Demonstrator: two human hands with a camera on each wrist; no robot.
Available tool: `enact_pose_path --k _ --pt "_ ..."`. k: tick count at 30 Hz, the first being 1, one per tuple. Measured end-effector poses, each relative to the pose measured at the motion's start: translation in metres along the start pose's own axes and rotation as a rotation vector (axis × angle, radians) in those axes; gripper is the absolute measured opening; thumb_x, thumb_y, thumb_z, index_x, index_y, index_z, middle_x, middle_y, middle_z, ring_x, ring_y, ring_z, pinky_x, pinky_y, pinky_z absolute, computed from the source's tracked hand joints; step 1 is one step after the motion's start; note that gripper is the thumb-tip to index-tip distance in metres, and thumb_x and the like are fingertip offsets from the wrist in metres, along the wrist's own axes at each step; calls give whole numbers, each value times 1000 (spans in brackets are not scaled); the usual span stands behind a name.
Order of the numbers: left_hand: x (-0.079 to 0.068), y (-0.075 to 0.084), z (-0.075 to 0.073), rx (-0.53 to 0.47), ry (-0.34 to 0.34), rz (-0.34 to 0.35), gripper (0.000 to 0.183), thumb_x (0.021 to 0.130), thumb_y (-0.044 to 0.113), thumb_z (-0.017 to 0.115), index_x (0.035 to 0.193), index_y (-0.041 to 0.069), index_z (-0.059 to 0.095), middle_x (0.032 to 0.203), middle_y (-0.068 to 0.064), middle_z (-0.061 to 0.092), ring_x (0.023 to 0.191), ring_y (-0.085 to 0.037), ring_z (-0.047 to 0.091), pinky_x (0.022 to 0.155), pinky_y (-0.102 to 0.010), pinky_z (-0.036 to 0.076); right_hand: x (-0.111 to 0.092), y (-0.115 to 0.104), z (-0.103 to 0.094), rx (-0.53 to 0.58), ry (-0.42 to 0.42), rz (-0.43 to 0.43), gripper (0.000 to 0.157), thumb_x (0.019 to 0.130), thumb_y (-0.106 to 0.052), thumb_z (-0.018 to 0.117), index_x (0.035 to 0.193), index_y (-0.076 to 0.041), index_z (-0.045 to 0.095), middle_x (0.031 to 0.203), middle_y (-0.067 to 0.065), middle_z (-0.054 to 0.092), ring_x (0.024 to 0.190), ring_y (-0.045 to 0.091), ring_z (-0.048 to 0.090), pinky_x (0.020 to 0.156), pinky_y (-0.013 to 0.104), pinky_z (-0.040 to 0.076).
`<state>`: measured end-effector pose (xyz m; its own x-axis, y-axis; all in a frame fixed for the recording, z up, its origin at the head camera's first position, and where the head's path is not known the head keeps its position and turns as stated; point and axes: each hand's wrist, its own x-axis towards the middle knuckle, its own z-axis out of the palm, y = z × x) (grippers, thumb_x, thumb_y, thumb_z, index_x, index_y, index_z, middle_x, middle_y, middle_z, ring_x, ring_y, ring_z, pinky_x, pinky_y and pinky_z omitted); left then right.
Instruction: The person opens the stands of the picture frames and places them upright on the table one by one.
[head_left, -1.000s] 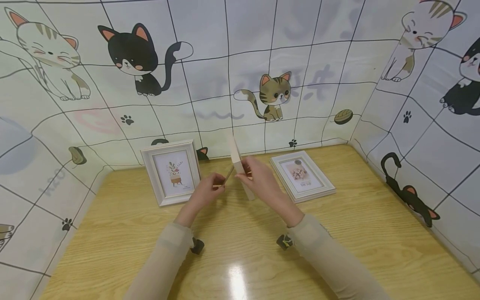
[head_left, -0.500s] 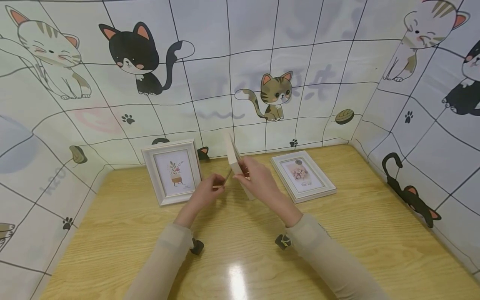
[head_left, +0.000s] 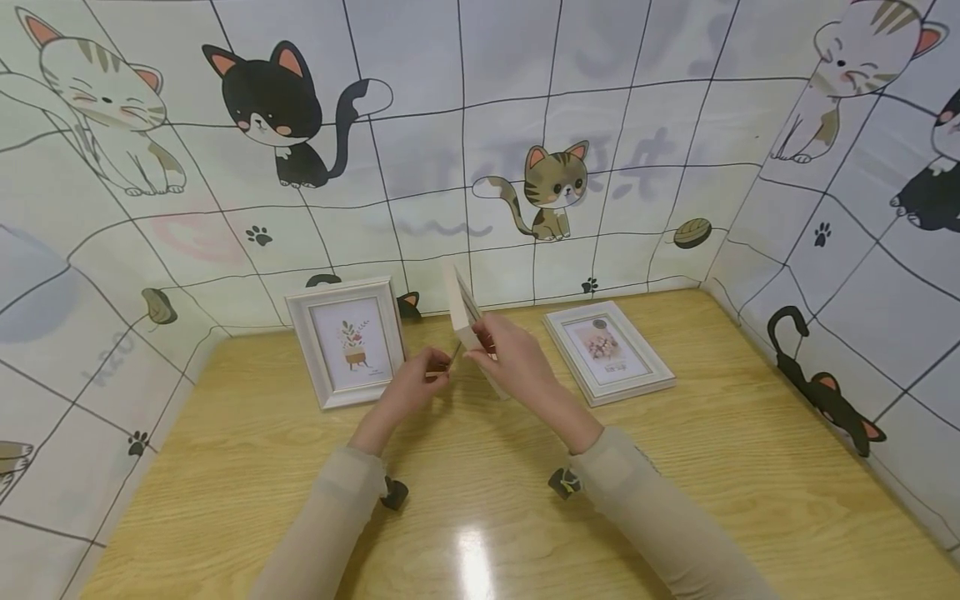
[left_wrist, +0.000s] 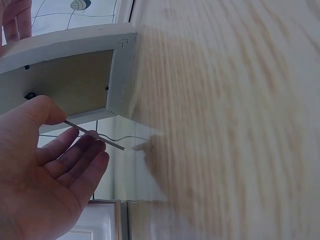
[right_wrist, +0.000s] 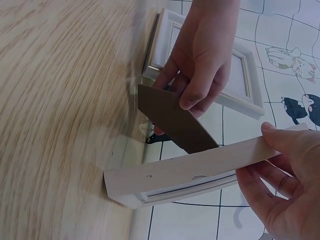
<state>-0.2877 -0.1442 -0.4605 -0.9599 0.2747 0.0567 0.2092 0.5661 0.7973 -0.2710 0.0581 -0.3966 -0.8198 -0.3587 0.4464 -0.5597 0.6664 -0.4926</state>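
Observation:
My right hand (head_left: 517,358) grips a white picture frame (head_left: 457,308) by its side edge. The frame stands upright, nearly edge-on in the head view, with its lower end at or near the table. Its brown backing (left_wrist: 85,80) shows in the left wrist view. Behind it, my left hand (head_left: 408,387) pinches a flat brown stand board (right_wrist: 175,117) between thumb and fingers. That board reaches to the frame's back in the right wrist view; whether it is attached there is hidden. In the left wrist view the board (left_wrist: 107,142) appears as a thin strip.
A second picture frame (head_left: 302,333) with a plant print stands at the left. A third frame (head_left: 637,387) with a flower print lies face up at the right. Cat-printed cloth (head_left: 420,175) surrounds the wooden table (head_left: 480,500) behind and on both sides.
The held frame's top has swung left, showing a little more of its front. The left hand keeps its pinch on the stand board, almost still. The other frames have not moved.

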Motion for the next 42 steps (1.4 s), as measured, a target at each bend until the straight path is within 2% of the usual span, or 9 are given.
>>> enact_pose_path --k 7,17,32,42 --pt "-1 -2 -1 -1 -21 -2 32 95 5 57 126 -3 54 128 -20 63 123 -34 60 105 -42 53 1 -1 3 -16 3 -16 31 88 -24 76 111 -10 60 100 3 69 88 17 69 73 30 59" --pt "-1 -3 -1 2 -11 -10 34 95 5 57 128 -3 53 129 -20 63 124 -34 60 104 -42 54 2 -1 4 -44 12 -43 33 87 -25 76 112 -10 60 100 4 68 86 16 68 71 30 59" --pt "0 -6 1 -9 -11 -22 33 96 5 58 127 -3 54 129 -19 62 124 -32 60 105 -41 53 2 -2 5 -33 1 -31 33 88 -25 76 113 -10 60 102 4 68 87 16 68 72 30 59" --pt "-4 0 -1 -9 -17 -48 36 95 8 56 129 -1 53 132 -19 62 125 -33 60 106 -42 52 2 -2 5 -7 -10 -9 33 87 -24 76 113 -11 60 104 4 69 91 16 70 76 32 60"
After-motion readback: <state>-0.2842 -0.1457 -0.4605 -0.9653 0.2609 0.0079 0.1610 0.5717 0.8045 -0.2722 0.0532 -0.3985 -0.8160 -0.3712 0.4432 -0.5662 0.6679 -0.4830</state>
